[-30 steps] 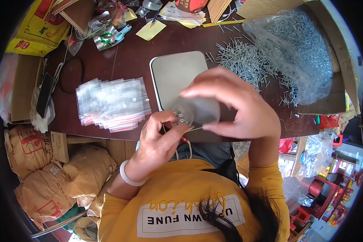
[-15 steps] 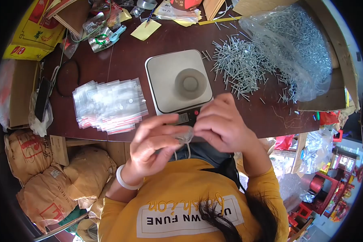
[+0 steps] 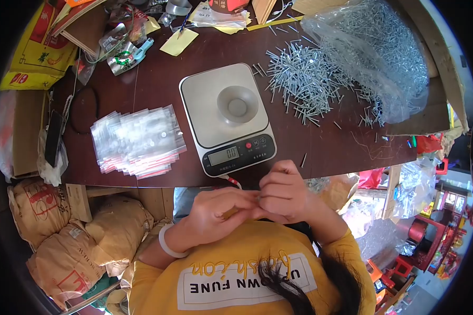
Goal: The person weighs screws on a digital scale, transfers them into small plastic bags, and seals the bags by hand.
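My left hand (image 3: 220,210), with a white band at the wrist, is closed in front of the yellow shirt. Against its fingertips, my right hand (image 3: 284,194) is curled with fingers folded in. A small clear plastic bag showed between them a moment ago; the fingers now hide it. Just beyond my hands stands a digital scale (image 3: 199,115), its display reading 0.0. On its plate sits a small round grey bowl (image 3: 237,104). A single screw (image 3: 304,160) lies on the table near my right hand.
A loose pile of silver screws (image 3: 302,81) spreads beside a big clear plastic sack (image 3: 373,63) of more screws. Left of the scale lies a stack of zip bags (image 3: 136,139) with red edges. Brown paper sacks (image 3: 63,257) stand below the table at left.
Both hands have drawn down toward the body and come together, covering the clear bag. The scale's front panel and the lone screw are now uncovered. The view has shifted slightly.
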### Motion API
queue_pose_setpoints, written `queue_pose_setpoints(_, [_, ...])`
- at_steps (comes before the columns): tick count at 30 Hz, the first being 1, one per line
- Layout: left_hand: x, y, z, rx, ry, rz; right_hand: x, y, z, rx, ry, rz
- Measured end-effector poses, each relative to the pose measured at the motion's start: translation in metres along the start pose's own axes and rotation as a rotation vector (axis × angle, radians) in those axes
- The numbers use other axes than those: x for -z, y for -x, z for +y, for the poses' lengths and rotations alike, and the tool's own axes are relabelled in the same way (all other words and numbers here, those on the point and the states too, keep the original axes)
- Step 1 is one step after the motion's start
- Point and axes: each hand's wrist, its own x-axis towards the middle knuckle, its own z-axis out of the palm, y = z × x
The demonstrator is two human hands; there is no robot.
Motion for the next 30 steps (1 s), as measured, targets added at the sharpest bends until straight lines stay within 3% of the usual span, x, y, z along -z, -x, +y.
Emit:
queue_pose_setpoints(6, [0.01,-0.001,0.001,0.08,0.194,0.067,0.015,0.023,0.003,-0.165,-0.318,0.098])
queue_pose_setpoints(9, [0.022,0.003,0.002,0.17,0.255,0.178,0.03,0.056,0.007,-0.437,-0.611,0.302])
queue_pose_setpoints(11, [0.029,0.004,0.003,0.175,0.23,0.285,0.058,0.091,0.024,-0.627,-0.808,0.211])
queue_pose_setpoints(14, [0.032,0.006,-0.003,0.162,0.134,0.337,0.086,0.117,0.044,-1.051,-0.73,0.069])
queue_pose_setpoints(17, [0.03,0.007,-0.007,0.149,0.096,0.356,0.071,0.073,0.038,-0.827,-0.005,-0.147])
queue_pose_setpoints(20, [0.031,0.009,-0.008,0.143,0.027,0.382,0.062,0.074,0.059,-0.791,0.087,-0.236])
queue_pose_setpoints(25, [0.039,0.018,-0.011,0.156,0.01,0.44,0.058,0.052,0.105,-0.572,0.521,0.297])
queue_pose_setpoints(27, [0.04,0.019,-0.011,0.158,0.015,0.465,0.056,0.041,0.122,-0.545,0.668,0.417])
queue_pose_setpoints(30, [0.04,0.021,-0.011,0.169,0.002,0.477,0.052,0.05,0.162,-0.529,0.692,0.394])
